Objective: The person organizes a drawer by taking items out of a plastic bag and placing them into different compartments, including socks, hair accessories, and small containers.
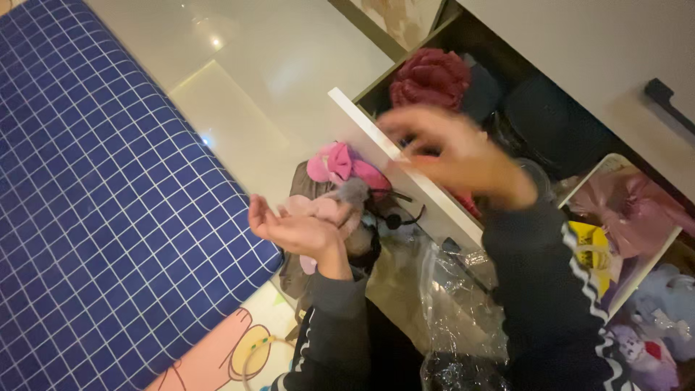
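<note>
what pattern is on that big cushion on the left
Dark blue with a grid of thin white lines, on the cushion; the head view shows it clearly.

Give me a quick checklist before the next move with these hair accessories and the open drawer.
1. Left hand open, palm up under the pink fluffy accessories: ok.
2. Right hand grip: cannot tell, it is blurred.
3. Drawer open, white front edge clear of the left hand: ok.
4. Room in the drawer beside the dark red fluffy item: not ok, it looks crowded.
5. Black headband free of the pink pile: cannot tell.
6. Clear plastic bag out of the hands' way: ok.
</note>
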